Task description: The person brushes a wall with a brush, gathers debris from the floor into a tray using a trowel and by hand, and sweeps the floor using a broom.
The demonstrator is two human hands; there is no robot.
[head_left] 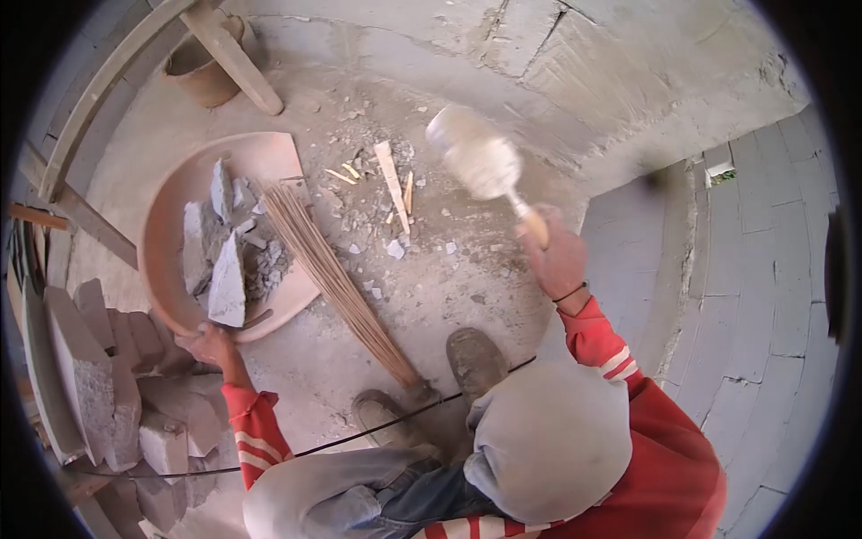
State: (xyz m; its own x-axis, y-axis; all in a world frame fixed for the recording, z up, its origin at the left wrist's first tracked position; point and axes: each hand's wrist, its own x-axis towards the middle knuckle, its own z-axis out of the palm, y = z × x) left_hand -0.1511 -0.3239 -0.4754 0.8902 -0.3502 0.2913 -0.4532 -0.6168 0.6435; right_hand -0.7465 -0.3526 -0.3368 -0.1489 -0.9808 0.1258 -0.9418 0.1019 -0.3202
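My left hand grips the near rim of a broad, round, clay-coloured pan with one straight-cut side. Chunks of broken block and smaller rubble lie in it. A stick broom slants from over the pan's right side down toward my shoes. On the right, my right hand is closed around the wooden handle of a trowel. Its pale, dusty blade points up and left above the floor, near the wall base; whether it touches anything I cannot tell.
Wood slivers and crumbs of debris are scattered on the concrete floor. Broken blocks are piled at the left. A bucket stands behind a wooden frame. A dark cable crosses by my shoes. A block wall borders the right.
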